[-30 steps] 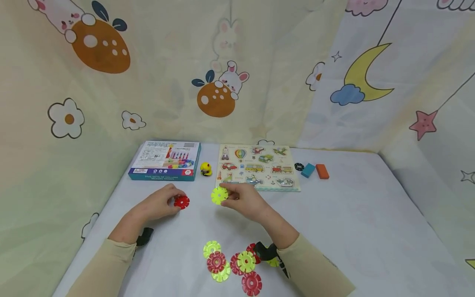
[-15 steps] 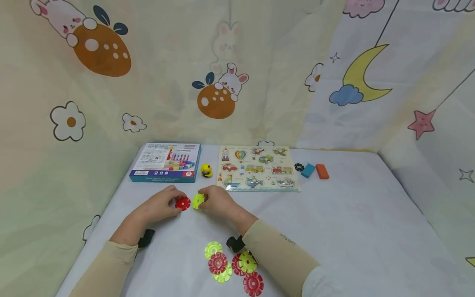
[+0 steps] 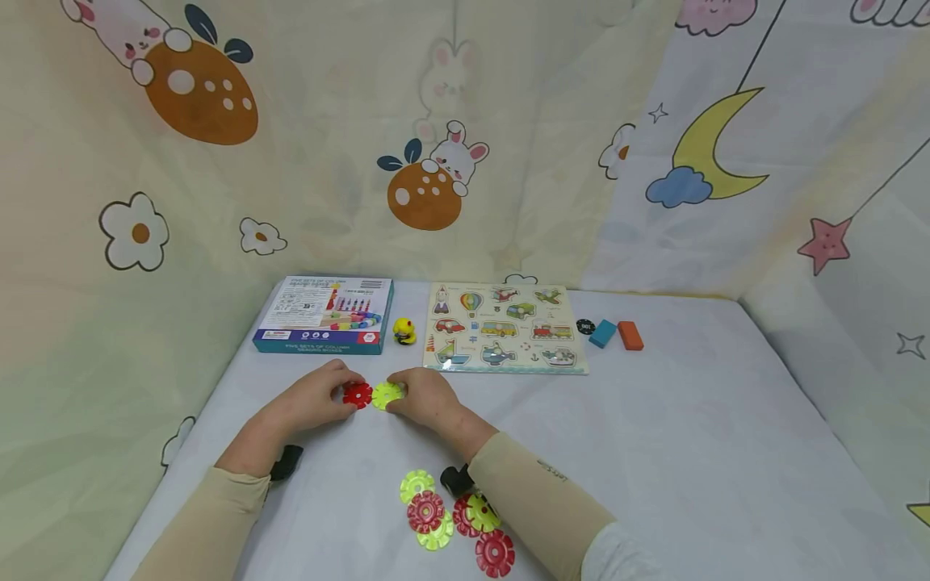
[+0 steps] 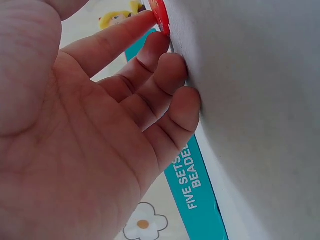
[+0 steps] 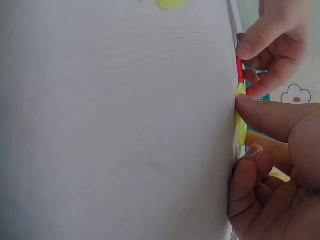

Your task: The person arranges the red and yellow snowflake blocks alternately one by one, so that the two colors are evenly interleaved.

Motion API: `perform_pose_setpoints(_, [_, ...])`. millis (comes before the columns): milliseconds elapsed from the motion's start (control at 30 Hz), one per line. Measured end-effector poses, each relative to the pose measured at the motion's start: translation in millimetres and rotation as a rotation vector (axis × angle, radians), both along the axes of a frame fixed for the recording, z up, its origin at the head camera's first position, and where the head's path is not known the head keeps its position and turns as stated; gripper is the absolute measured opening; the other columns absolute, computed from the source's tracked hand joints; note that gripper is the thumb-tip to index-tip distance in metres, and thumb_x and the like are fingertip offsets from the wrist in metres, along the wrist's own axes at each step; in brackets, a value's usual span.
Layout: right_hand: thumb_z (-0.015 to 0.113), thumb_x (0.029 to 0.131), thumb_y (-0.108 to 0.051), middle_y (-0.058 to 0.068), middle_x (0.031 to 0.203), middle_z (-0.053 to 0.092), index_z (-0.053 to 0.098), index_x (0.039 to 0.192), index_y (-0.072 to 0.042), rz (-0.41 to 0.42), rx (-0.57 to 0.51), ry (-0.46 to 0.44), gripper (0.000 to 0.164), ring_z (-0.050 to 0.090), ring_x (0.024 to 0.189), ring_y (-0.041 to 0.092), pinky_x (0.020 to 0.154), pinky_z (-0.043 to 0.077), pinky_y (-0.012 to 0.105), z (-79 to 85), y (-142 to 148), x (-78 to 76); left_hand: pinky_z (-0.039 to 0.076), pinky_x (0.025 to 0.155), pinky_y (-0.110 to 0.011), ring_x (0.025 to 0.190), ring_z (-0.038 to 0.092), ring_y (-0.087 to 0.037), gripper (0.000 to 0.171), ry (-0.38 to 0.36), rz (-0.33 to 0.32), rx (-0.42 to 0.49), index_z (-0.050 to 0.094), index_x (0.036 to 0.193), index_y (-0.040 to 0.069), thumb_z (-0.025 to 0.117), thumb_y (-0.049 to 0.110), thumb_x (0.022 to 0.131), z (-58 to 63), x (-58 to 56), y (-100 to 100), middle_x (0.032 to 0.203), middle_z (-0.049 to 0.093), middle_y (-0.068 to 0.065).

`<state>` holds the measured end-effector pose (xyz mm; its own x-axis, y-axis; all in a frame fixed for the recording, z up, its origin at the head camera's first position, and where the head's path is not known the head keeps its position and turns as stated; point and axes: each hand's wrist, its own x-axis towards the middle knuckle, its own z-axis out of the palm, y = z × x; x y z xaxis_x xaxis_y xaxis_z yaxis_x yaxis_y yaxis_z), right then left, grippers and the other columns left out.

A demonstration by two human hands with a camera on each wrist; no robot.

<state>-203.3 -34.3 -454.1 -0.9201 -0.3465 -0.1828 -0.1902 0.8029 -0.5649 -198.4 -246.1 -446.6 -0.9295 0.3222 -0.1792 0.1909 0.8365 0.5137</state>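
My left hand (image 3: 316, 398) pinches a red notched disc (image 3: 358, 395) by its edges, low over the white tabletop. To its right, my right hand (image 3: 429, 398) grips a yellow-green notched disc (image 3: 387, 395) between thumb and fingers. The two discs meet edge to edge; whether their slots interlock I cannot tell. In the right wrist view the yellow-green disc (image 5: 241, 120) lines up with the red disc (image 5: 239, 69). Only a sliver of the red disc (image 4: 160, 17) shows in the left wrist view, by the fingertips.
Several loose discs, such as a red one (image 3: 495, 553) and a yellow-green one (image 3: 417, 486), lie nearer me. Behind the hands are a bead-set box (image 3: 320, 315), a yellow duck toy (image 3: 404, 331), a picture puzzle board (image 3: 505, 328), a blue block (image 3: 603, 333) and an orange block (image 3: 630, 336).
My right hand has moved left with the yellow-green disc until it touches the red one. The left hand has stayed nearly still, holding the red disc.
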Motion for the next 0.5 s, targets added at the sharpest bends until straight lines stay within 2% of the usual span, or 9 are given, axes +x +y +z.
perform_pose_setpoints(267, [0.075, 0.08, -0.035, -0.006, 0.11, 0.063, 0.063, 0.124, -0.021, 0.021, -0.009, 0.026, 0.047, 0.051, 0.086, 0.01, 0.08, 0.045, 0.027, -4.0, 2, -1.6, 0.05, 0.079, -0.037, 0.097, 0.05, -0.019, 0.052, 0.023, 0.035, -0.031, 0.064, 0.122, 0.018, 0.079, 0.033, 0.075, -4.1, -1.7, 11, 0.105, 0.054, 0.0])
perform_pose_setpoints(500, [0.075, 0.08, -0.033, -0.006, 0.1, 0.061, 0.062, 0.123, -0.018, 0.019, -0.034, 0.022, 0.047, 0.05, 0.081, 0.011, 0.072, 0.044, 0.025, -1.0, 5, -0.8, 0.049, 0.08, -0.037, 0.094, 0.051, -0.019, 0.051, 0.011, 0.027, -0.04, 0.063, 0.124, 0.017, 0.077, 0.032, 0.077, -2.6, -0.3, 18, 0.103, 0.056, -0.001])
